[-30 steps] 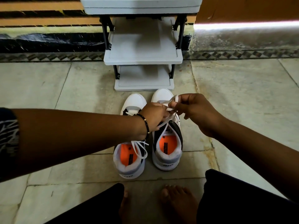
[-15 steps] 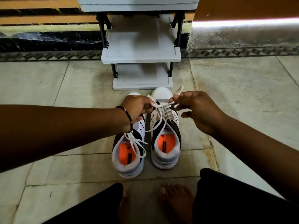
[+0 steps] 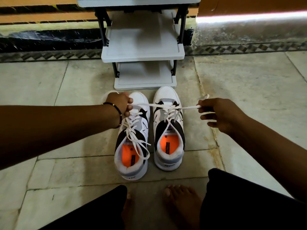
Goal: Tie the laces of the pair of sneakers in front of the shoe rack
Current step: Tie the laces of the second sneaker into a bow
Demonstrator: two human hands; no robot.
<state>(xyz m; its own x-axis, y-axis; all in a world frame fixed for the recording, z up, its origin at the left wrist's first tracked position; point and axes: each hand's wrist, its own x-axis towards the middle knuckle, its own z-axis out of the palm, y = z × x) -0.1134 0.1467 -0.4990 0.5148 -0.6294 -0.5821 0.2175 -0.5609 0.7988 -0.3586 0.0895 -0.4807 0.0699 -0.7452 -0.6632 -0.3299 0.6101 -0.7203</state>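
The left hand is curled into a fist around one end of the white lace, with a loop of it standing out behind the knuckles; a dark beaded bracelet sits at the wrist. The right hand pinches the other end between thumb and forefinger, the remaining fingers loosely spread below, and a short tail of lace sticks up past the fingertips. Between the two hands the lace runs taut and nearly level across the upper eyelets of the right sneaker, where it crosses itself once.

Both sneakers are white with black and grey side panels and bright orange insoles, toes pointing at the shoe rack. The left sneaker stands just beside the right one, slightly nearer the person, its laces lying loose over the tongue and collar.

The grey rack's lowest shelf ends just ahead of the toes. Pale stone floor tiles lie bare to both sides of the pair, and a dark patterned border runs along the wall behind. The person's bare feet and dark-clad knees sit close behind the heels.
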